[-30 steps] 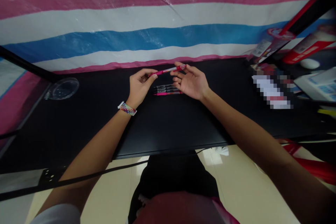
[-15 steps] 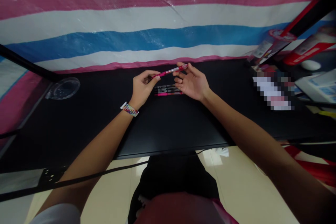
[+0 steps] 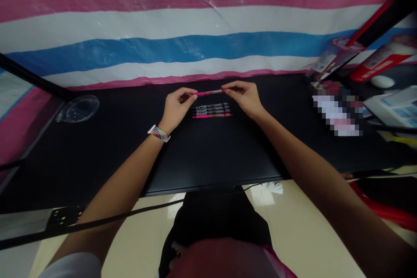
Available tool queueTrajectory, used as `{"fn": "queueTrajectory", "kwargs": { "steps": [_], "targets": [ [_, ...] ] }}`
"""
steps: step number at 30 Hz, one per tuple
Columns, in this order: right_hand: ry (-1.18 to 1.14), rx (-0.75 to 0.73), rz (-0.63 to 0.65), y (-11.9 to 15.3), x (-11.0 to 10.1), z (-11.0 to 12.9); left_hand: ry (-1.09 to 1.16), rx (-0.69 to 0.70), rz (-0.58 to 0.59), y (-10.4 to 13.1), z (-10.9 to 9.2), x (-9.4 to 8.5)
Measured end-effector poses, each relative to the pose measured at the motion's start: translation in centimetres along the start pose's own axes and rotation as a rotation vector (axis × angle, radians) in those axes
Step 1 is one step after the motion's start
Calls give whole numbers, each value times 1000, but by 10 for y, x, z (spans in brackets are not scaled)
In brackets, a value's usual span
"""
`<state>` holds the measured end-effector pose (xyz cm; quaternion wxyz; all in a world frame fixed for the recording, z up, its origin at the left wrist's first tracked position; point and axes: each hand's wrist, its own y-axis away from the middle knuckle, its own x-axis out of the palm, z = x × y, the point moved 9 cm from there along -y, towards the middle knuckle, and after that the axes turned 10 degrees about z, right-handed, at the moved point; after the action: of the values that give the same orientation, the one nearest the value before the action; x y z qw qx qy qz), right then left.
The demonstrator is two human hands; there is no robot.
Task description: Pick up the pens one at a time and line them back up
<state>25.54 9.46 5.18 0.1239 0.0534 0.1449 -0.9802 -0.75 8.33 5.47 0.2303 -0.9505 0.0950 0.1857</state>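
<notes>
A pink pen (image 3: 210, 92) with a clear barrel is stretched level between my two hands, just above the black tabletop (image 3: 215, 152). My left hand (image 3: 178, 103) pinches its left end between thumb and fingers. At the other end, my right hand (image 3: 245, 97) grips the tip in a closed pinch. Right below lies a neat stack of several pens side by side: black pens (image 3: 212, 108) at the back and another pink pen (image 3: 212, 115) nearest me. A colourful woven band is on my left wrist.
On the left of the table lies a clear plastic lid (image 3: 80, 109). To the right stand a cup with a red straw (image 3: 335, 58), a red and white canister (image 3: 379, 63) and a blurred-out paper (image 3: 337, 115). A striped sheet (image 3: 195, 47) hangs behind the table.
My right hand has turned over and closed from loosely spread fingers into a pinch on the pen's right end. The pen has become more level. My left hand has barely moved.
</notes>
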Motion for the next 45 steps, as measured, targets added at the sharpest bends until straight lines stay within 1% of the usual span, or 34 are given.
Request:
{"fn": "queueTrajectory", "kwargs": {
  "steps": [4, 7, 9, 13, 18, 26, 29, 31, 33, 36, 39, 45],
  "targets": [
    [260, -13, 18, 2, -3, 1, -132, 9, 45, 1, 3, 2],
    [398, -16, 72, 3, 3, -1, -236, 11, 70, 1, 6, 3],
    [434, -14, 98, 3, 6, -3, -265, 7, 83, 1, 8, 4],
    [461, -3, 98, 3, 7, -6, -280, 24, 107, 0, 12, 7],
    [531, -35, 112, 3, 10, -2, -298, 51, 87, 0, 8, 7],
    [673, -106, 118, 3, 13, 0, -433, -78, 167, 3, -2, 11],
    [706, -192, 83, 7, 16, 12, -451, -87, 169, 3, -2, 11],
    [713, -301, 108, 13, 26, 27, -451, -87, 171, 3, -2, 11],
    [720, -414, 202, 22, 44, 40, -444, -89, 170, 3, -1, 11],
    [779, -526, 346, 37, 72, 51, -423, -93, 166, 3, 0, 10],
    [814, -546, 418, 44, 88, 50, -416, -84, 159, 2, 1, 10],
    [788, -538, 493, 46, 95, 47, -418, -36, 139, 1, 3, 9]
  ]
}}
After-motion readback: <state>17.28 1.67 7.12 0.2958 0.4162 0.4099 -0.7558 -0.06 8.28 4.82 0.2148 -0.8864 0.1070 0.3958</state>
